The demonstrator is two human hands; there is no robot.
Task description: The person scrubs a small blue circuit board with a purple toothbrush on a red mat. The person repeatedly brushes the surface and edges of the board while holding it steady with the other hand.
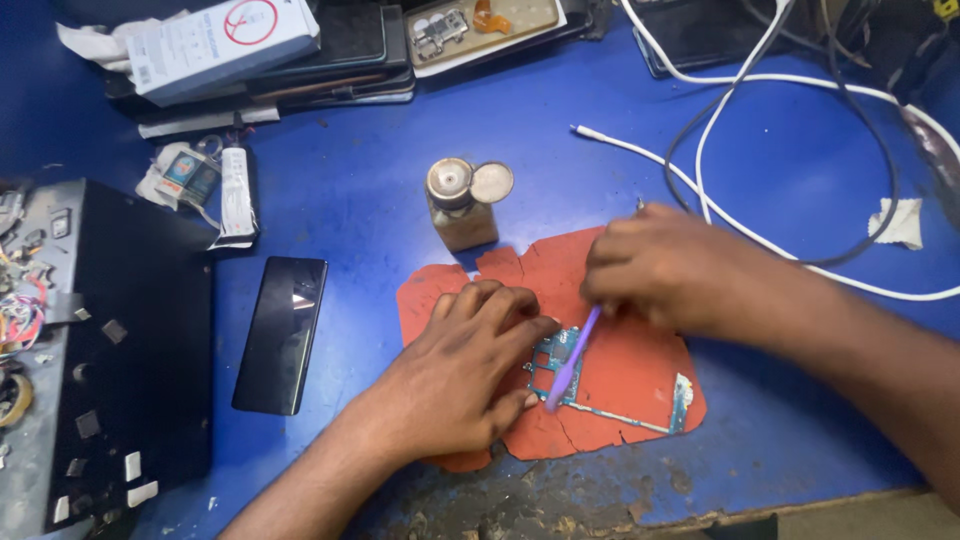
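Blue and scuffed, the workbench (pixel 350 190) carries a cracked red rubber mat (pixel 640 370), and on it lies the bare phone circuit board (pixel 580 380), thin, stiff, light and I judge fragile, best steadied by its edges. My left hand (pixel 460 370) presses flat with fingers spread on the board's left edge, clamping nothing, while my right hand (pixel 650 270) pinches shut on a slim purple plastic brush (pixel 572 358) angled down onto the board; a squat glass bottle (pixel 462 205) with a metal pump top stands just behind the mat.
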